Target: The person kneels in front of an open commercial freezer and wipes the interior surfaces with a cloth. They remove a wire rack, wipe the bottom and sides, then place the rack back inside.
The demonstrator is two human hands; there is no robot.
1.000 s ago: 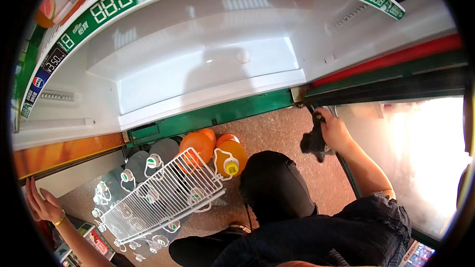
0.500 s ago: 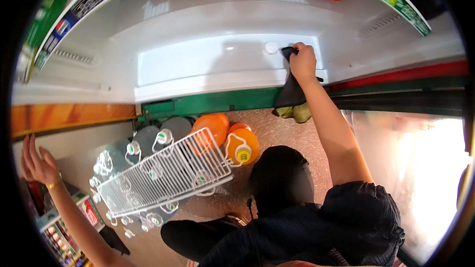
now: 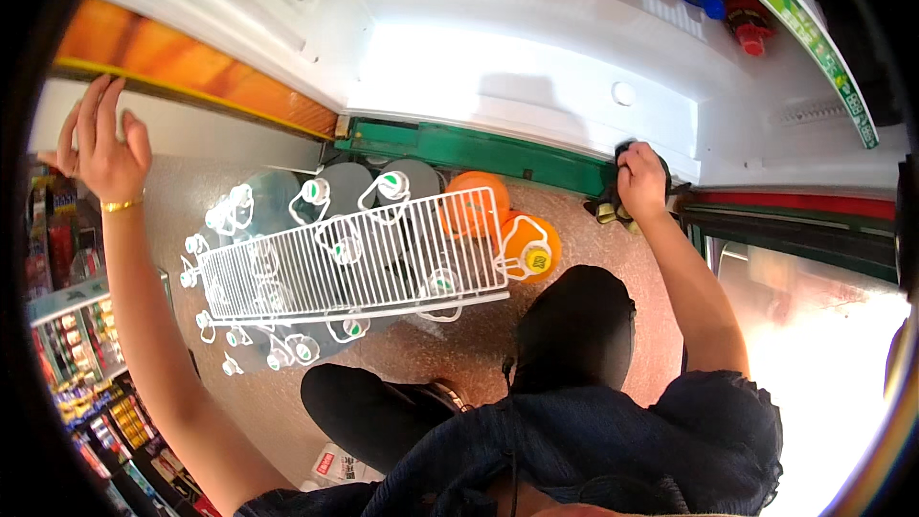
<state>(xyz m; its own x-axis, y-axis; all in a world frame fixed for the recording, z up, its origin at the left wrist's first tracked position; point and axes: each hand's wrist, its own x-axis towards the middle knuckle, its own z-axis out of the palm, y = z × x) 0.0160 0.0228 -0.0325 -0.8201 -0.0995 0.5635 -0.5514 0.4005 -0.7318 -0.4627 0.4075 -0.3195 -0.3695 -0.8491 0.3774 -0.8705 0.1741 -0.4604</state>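
Observation:
My right hand (image 3: 642, 180) is closed on a black cloth (image 3: 625, 146) at the right end of the green sill (image 3: 450, 148) along the bottom front of a white cabinet. Most of the cloth is hidden behind my fingers and the sill's dark corner. Just below, something olive-green and lumpy (image 3: 607, 213) shows; its kind is unclear. Far to the left, my left hand (image 3: 107, 146) is raised with fingers apart. Its fingertips lie against or close to the lower edge of an orange-trimmed door (image 3: 201, 62). Nothing is held in it.
A white wire rack (image 3: 359, 258) lies over several large handled bottles (image 3: 392, 187) on the floor, including orange ones (image 3: 531, 247). White cabinet walls (image 3: 536, 33) rise ahead. Bottles (image 3: 751, 36) hang over a shelf edge, upper right. Stocked shelves (image 3: 105, 373) stand lower left.
My right hand has come down from the white cabinet floor to the green sill with the cloth. The whole view has turned, and my left hand appears higher and nearer.

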